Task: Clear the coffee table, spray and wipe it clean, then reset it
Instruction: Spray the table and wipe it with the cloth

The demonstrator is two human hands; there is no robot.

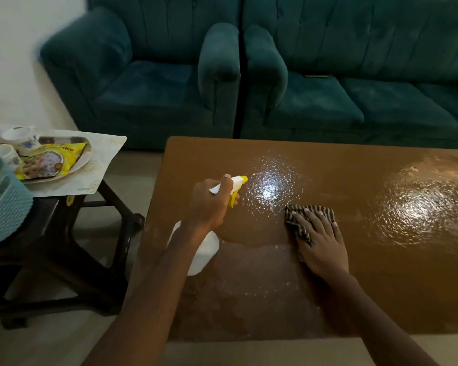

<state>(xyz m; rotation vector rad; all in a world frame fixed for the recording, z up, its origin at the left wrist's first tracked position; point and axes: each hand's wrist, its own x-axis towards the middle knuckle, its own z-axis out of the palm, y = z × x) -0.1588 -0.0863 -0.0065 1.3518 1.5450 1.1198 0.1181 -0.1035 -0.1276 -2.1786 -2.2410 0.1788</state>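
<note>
The brown coffee table (381,273) fills the lower right of the head view, its top wet with spray droplets (271,190) and a shiny wet patch (418,210) at the right. My left hand (209,207) grips a white spray bottle (205,250) with a yellow nozzle (239,180) aimed at the droplets, a finger on the trigger. My right hand (321,243) lies flat, fingers straight, pressing a dark striped cloth (306,216) onto the tabletop just right of the bottle.
A dark side stool (64,233) at the left carries a placemat (103,159), a plate (80,165) with a yellow snack packet (48,162), floral cups (19,140) and a pale blue basket (3,204). Teal sofas (328,75) stand behind the table.
</note>
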